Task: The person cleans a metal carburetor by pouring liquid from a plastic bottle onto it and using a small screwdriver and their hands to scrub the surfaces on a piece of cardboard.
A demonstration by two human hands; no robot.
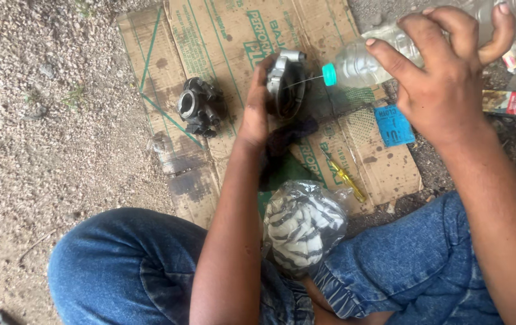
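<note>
Gravelly dirt ground [35, 132] carries a flattened, oil-stained brown cardboard sheet [222, 42], and the person sits at its near edge in blue jeans [119, 265]. The left hand [256, 114] is closed around a round grey metal engine part [286, 84], holding it upright above the cardboard. The right hand [444, 78] grips a clear plastic squeeze bottle with a teal cap [360, 63], fingers wrapped over its body; a thin stream runs from the cap to the metal part. Left of the held part, a dark grey metal carburettor body [199, 107] lies on the cardboard. Below the left hand sit a dark cloth [291, 135], a yellow-handled screwdriver [345, 177] and a striped rag in a clear plastic bag [303, 225].
</note>
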